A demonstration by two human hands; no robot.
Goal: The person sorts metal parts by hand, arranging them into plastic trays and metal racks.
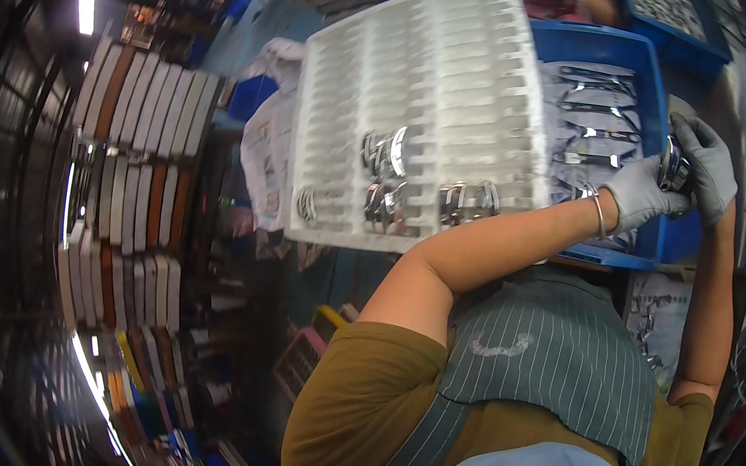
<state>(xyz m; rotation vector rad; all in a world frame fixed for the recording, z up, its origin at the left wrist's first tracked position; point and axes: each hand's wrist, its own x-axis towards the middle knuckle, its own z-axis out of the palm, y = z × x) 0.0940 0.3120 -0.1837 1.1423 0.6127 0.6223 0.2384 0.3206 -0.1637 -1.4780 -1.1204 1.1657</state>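
While both gloved hands (674, 175) grip one metal part (672, 164), four lie in the tray (427, 83)

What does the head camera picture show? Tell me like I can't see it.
Two gray-gloved hands, the left hand and the right hand, hold a shiny metal piece together above a blue bin of metal parts. Beside it sits a white slotted tray holding a few shiny metal pieces, with stacks of trays off to the left.
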